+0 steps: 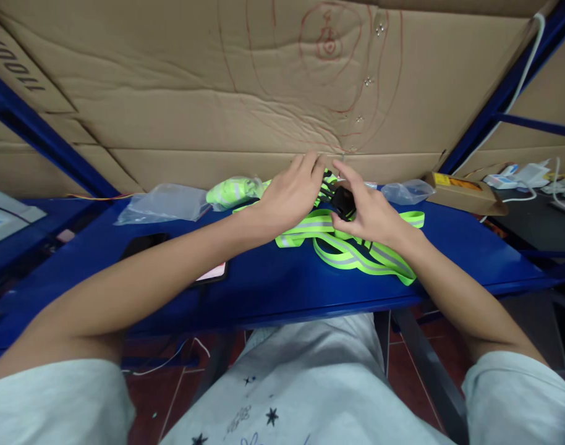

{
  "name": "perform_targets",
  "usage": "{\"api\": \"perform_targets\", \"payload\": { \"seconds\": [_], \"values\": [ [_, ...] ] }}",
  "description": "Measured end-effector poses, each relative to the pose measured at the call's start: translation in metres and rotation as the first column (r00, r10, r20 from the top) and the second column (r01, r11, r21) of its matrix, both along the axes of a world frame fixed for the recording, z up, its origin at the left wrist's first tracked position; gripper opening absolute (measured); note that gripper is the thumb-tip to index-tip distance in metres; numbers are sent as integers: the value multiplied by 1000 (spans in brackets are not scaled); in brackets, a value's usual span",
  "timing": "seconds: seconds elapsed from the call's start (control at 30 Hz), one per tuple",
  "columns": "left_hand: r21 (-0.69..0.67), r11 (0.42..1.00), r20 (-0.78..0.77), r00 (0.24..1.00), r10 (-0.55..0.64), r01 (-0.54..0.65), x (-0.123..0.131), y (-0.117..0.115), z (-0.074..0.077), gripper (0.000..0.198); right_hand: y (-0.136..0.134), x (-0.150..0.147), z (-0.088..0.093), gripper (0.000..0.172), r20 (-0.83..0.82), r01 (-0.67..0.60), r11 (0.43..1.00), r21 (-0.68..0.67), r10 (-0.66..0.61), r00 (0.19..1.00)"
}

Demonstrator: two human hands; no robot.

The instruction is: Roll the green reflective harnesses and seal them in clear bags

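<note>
My right hand is closed on a black plastic buckle, with the thumb below it and the fingers above. My left hand is close beside it, its fingers bent over a bunched bit of neon-green strap and black plastic, partly hidden under the hand. Below both hands, loops of the neon-green reflective strap with a grey stripe lie loose on the blue table.
At the table's back left lie a clear plastic bag and a bagged green strap bundle. A phone is partly under my left forearm. On the right are another clear bag and a cardboard box. A cardboard sheet stands behind.
</note>
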State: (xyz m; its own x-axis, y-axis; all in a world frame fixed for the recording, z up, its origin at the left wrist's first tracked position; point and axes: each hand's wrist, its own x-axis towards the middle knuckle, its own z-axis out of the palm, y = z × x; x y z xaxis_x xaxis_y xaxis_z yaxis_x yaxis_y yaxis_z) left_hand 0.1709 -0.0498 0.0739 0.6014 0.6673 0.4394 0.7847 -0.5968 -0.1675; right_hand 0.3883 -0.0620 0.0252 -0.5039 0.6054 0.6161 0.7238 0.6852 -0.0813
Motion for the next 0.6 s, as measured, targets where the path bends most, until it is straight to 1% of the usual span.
{"api": "perform_targets", "payload": {
  "seconds": [0.07,0.17,0.23,0.3,0.4,0.5,0.57,0.6],
  "values": [
    [32,999,-37,999,-3,5,0,1,-5,55,-5,-3,2,98,-8,12,999,-38,-12,1000],
    [76,997,-100,995,-23,31,0,2,-14,56,-9,-8,4,102,-15,-4,999,-46,3,1000],
    [122,989,-148,987,-68,86,-2,1,-18,58,-9,-10,4,106,-19,-22,998,-56,21,1000],
    [158,977,-169,978,-119,146,-5,0,-19,59,-8,-11,3,107,-37,-43,997,-59,41,998],
    [168,966,-191,968,-163,196,-10,-3,-16,60,-2,-12,1,111,-75,-94,995,-14,93,993],
    [190,956,-247,953,-173,223,-15,-8,-9,61,4,-17,5,116,-59,-127,991,34,129,990],
    [168,966,-238,959,-153,196,-19,-14,-2,65,-1,-20,12,120,-44,-136,990,47,138,989],
    [135,977,-217,967,-135,167,-21,-17,3,68,-8,-22,17,122,-42,-136,989,59,138,989]
  ]
}}
